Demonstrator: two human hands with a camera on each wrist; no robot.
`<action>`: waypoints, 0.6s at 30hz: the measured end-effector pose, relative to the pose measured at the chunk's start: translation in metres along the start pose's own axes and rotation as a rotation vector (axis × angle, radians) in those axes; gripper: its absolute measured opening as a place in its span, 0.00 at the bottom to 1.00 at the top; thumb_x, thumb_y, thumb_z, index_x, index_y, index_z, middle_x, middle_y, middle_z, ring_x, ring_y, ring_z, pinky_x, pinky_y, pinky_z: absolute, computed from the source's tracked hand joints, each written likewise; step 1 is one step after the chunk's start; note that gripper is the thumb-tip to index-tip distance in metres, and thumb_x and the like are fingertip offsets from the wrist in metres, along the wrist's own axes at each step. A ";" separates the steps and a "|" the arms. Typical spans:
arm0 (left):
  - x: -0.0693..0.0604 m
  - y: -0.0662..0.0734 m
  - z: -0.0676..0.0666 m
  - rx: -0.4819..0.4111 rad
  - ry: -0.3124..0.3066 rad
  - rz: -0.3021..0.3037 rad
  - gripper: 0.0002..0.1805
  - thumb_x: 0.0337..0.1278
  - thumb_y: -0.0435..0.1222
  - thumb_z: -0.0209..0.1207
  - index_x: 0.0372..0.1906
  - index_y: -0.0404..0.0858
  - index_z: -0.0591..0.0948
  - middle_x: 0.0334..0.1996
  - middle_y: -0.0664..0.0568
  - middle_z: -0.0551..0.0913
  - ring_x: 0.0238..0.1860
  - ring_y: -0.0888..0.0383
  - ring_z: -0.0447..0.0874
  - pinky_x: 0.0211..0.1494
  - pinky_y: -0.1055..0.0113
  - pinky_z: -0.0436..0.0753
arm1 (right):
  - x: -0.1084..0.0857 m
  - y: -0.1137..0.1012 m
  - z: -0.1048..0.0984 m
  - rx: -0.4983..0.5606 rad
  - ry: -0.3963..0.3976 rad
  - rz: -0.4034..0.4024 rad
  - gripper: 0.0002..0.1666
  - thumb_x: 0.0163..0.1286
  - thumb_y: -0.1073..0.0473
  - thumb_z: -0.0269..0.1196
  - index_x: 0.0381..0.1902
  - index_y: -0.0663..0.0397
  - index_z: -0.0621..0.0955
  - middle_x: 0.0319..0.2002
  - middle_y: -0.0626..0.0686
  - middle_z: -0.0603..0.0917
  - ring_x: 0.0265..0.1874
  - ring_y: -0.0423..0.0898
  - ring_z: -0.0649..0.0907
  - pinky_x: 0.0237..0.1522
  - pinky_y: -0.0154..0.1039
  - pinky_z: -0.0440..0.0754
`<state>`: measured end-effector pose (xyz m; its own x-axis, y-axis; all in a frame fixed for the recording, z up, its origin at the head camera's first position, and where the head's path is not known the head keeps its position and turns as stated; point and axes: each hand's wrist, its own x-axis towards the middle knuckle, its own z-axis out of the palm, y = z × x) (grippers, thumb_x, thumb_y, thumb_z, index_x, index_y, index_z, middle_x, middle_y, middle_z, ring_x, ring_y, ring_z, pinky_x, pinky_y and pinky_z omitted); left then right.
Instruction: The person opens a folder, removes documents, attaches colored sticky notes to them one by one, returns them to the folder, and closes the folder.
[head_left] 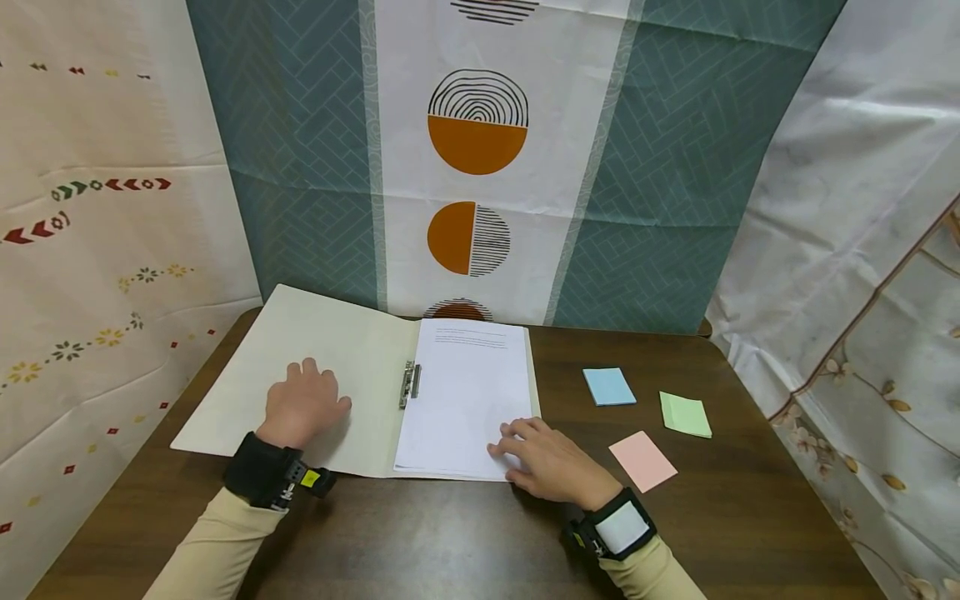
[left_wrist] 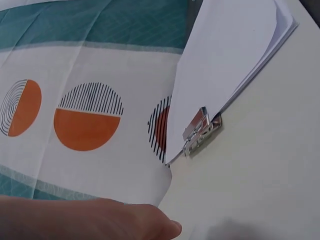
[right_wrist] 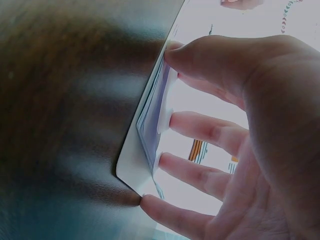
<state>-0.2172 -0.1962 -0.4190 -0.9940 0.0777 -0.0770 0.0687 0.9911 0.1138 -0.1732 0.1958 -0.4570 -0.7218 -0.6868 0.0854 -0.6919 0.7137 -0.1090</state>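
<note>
**Left hand (head_left: 303, 404) and right hand (head_left: 551, 458) at one open folder (head_left: 360, 358)**

There is one folder, and it lies open on the one brown table (head_left: 420, 542), in front of the person. It has one metal clip (head_left: 409, 385), near the fold. On its right side lies one stack of paper (head_left: 468, 392), beside the clip; its top sheet bears a few printed lines near the upper edge. Several layers show at the stack's edge in the right wrist view, but I cannot count the sheets exactly.

To the right of the folder are three paper squares, well apart from it: one blue square (head_left: 609, 387), one green square (head_left: 686, 414) and one pink square (head_left: 642, 461). The pink one is nearest to the right hand. How many sheets are in each square, I cannot tell.

The left hand is over the left cover of the folder, with relaxed, slightly bent fingers, and it holds nothing. Whether its fingertips touch the cover, I cannot tell.

The right hand is at the lower right corner of the stack. Its fingers are widely spread and only a little bent, and they touch the edges of the paper; the thumb rests at the near edge.
</note>
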 end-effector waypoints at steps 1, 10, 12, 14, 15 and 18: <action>0.000 0.002 0.001 0.005 0.000 0.000 0.27 0.73 0.44 0.64 0.50 0.18 0.83 0.46 0.27 0.77 0.48 0.35 0.75 0.43 0.42 0.87 | 0.000 0.000 0.000 0.000 0.001 0.000 0.21 0.75 0.58 0.76 0.63 0.44 0.91 0.66 0.56 0.89 0.64 0.58 0.86 0.61 0.55 0.91; 0.002 0.024 0.012 0.048 -0.012 0.029 0.32 0.72 0.51 0.68 0.51 0.20 0.85 0.47 0.29 0.79 0.49 0.38 0.75 0.44 0.44 0.88 | -0.001 0.000 -0.001 0.006 0.011 -0.012 0.20 0.75 0.58 0.76 0.63 0.44 0.91 0.65 0.56 0.89 0.64 0.58 0.86 0.61 0.56 0.90; 0.001 0.030 0.014 0.053 -0.011 0.042 0.32 0.72 0.52 0.69 0.52 0.21 0.85 0.47 0.30 0.79 0.49 0.39 0.75 0.44 0.45 0.88 | -0.001 0.000 -0.001 0.004 0.010 -0.014 0.20 0.75 0.58 0.76 0.63 0.44 0.90 0.65 0.56 0.89 0.64 0.58 0.86 0.61 0.56 0.90; 0.000 0.036 0.016 0.064 -0.011 0.057 0.32 0.71 0.53 0.69 0.51 0.23 0.86 0.46 0.31 0.79 0.48 0.40 0.75 0.43 0.46 0.88 | -0.002 0.000 -0.001 0.002 0.008 -0.012 0.20 0.75 0.58 0.76 0.64 0.44 0.90 0.65 0.56 0.89 0.64 0.58 0.86 0.61 0.56 0.91; -0.001 0.039 0.017 0.068 -0.012 0.066 0.32 0.71 0.53 0.69 0.50 0.23 0.87 0.46 0.32 0.79 0.48 0.41 0.75 0.43 0.47 0.88 | -0.002 0.000 -0.001 0.003 0.003 -0.008 0.20 0.76 0.58 0.75 0.64 0.44 0.90 0.65 0.56 0.89 0.64 0.58 0.86 0.61 0.56 0.90; -0.003 0.047 0.020 0.064 -0.012 0.086 0.33 0.69 0.56 0.70 0.47 0.25 0.87 0.45 0.33 0.79 0.47 0.42 0.75 0.42 0.48 0.88 | -0.002 0.000 -0.002 -0.001 0.002 -0.008 0.21 0.76 0.58 0.75 0.64 0.43 0.90 0.66 0.55 0.89 0.64 0.57 0.86 0.61 0.55 0.91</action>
<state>-0.2091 -0.1474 -0.4327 -0.9832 0.1634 -0.0819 0.1591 0.9856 0.0566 -0.1723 0.1973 -0.4556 -0.7162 -0.6923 0.0881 -0.6978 0.7083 -0.1071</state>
